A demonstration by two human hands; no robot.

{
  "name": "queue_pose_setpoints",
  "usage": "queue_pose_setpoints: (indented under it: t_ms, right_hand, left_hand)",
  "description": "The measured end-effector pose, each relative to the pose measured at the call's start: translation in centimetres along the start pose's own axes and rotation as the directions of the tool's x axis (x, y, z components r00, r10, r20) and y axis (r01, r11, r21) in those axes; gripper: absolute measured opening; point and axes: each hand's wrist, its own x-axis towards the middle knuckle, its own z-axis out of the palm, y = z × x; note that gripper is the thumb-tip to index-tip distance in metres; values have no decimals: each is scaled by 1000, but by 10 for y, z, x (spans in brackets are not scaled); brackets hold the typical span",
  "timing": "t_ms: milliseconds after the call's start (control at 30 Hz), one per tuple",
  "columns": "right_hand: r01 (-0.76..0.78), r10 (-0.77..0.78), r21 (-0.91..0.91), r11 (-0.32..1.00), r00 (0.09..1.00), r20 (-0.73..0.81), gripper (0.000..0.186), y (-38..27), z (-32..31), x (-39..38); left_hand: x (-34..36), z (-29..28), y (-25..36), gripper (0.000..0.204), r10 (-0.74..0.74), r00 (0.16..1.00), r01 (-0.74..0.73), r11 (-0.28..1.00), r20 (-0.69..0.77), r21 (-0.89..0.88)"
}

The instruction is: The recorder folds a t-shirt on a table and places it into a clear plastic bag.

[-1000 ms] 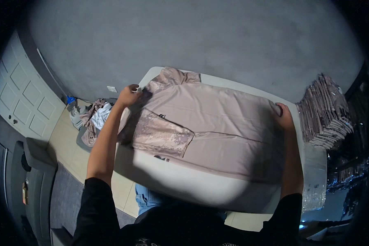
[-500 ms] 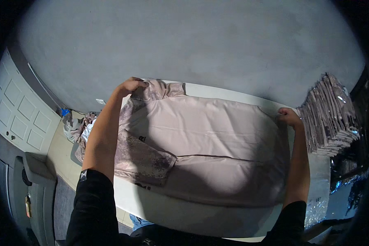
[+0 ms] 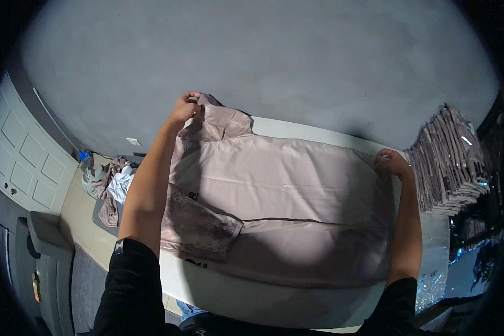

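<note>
A pale pink-beige garment [image 3: 280, 185] lies spread on a white table [image 3: 199, 283], with mottled camouflage-patterned parts [image 3: 201, 218] at its left. My left hand [image 3: 187, 109] is closed on the camouflage sleeve at the upper left, lifting its edge near the table's far side. My right hand [image 3: 392, 162] is closed on the garment's upper right corner. Dark printed marks show along the left part, partly in shadow.
A tall stack of folded, bagged garments [image 3: 445, 159] stands at the right beside clear plastic sheets [image 3: 431, 263]. At the left are a heap of cloth [image 3: 115, 182], a white door [image 3: 25, 151] and a grey sofa [image 3: 47, 269]. A grey wall runs behind the table.
My left hand has moved to the upper left sleeve and now raises it higher. The view has shifted, so the table looks larger and lower. My right hand stays at the right corner.
</note>
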Motion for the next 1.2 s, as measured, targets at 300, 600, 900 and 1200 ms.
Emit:
queue_pose_setpoints:
  t_ms: [300, 600, 900, 1200]
  right_hand:
    - [-18, 21, -54, 998, 998, 65, 17, -11, -3, -4]
    - [515, -569, -244, 822, 733, -372, 24, -23, -11, -102]
    - [340, -405, -286, 896, 890, -211, 27, -13, 49, -234]
    - [409, -489, -296, 863, 824, -287, 24, -4, 70, -246]
  left_hand:
    - [-8, 17, 8, 45, -184, 980, 186, 746, -70, 639]
    - [-130, 5, 90, 13, 411, 907, -420, 902, 97, 101]
    - [-361, -58, 53, 28, 296, 935, -321, 941, 197, 112]
    - [-235, -64, 5, 57, 21, 926, 311, 521, -377, 794]
